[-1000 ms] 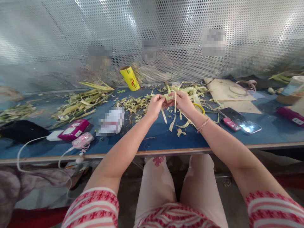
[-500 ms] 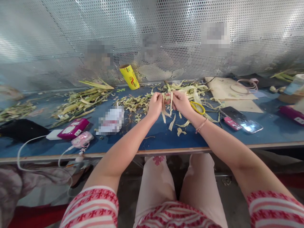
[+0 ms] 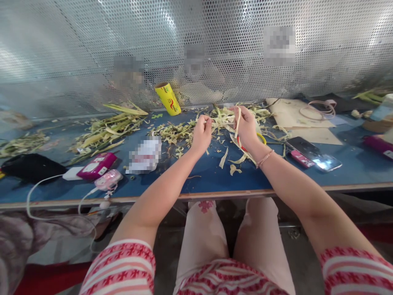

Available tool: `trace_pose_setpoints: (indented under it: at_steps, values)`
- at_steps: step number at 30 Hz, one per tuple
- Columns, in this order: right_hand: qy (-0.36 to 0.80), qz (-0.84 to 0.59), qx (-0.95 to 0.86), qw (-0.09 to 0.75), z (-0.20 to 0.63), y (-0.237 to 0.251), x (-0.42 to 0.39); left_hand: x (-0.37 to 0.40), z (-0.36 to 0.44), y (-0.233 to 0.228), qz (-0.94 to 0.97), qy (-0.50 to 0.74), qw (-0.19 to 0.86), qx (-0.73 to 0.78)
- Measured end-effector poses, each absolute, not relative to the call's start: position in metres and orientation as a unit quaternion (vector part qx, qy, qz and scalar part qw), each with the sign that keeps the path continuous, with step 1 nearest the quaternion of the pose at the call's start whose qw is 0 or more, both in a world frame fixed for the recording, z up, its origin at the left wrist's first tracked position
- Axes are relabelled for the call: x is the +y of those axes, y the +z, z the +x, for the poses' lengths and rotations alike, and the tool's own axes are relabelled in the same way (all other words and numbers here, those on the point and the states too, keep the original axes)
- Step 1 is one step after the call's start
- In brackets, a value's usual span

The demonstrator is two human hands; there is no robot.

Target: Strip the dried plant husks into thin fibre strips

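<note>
My right hand (image 3: 245,125) pinches a pale strip of dried husk or leaf (image 3: 238,123), which hangs down from the fingers. To its left, my left hand (image 3: 202,133) is closed in a pinch at the edge of the leaf pile; a bit of pale leaf shows below its fingers, and the rest of what it grips is small. Between and behind the hands lies a heap of pale shredded strips (image 3: 224,116). Scissors with yellow handles (image 3: 262,138) and a touch of red lie partly hidden behind my right wrist. Loose strips (image 3: 224,158) are scattered on the blue table in front.
On the left are a leaf bundle (image 3: 107,133), a magenta device (image 3: 97,166) with a white cable and a black pouch (image 3: 32,168). A yellow tube (image 3: 168,99) stands by the perforated metal wall (image 3: 215,24). Phones (image 3: 327,161) and brown paper (image 3: 294,114) lie right.
My hands were close together on the strips; now they are apart. The right hand has moved right and up with a strip, uncovering more of the scissors' red part.
</note>
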State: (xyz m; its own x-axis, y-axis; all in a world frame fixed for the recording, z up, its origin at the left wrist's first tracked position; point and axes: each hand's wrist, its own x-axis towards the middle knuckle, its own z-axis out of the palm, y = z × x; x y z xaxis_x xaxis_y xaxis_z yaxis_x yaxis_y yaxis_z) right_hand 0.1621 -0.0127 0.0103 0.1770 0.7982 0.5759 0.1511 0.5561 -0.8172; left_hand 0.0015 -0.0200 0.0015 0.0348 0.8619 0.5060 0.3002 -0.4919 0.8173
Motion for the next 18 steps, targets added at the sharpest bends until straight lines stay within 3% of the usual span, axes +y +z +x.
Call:
trace_pose_setpoints:
  at_steps: [11,18]
  values:
    - [0.308,-0.399,-0.532,0.68,0.176,0.007,0.001,-0.025,0.0,0.002,0.704,0.521,0.238,0.42]
    - [0.317,-0.403,-0.528,0.677,0.17,0.002,0.001,-0.017,-0.003,0.004,0.655,0.577,0.213,0.439]
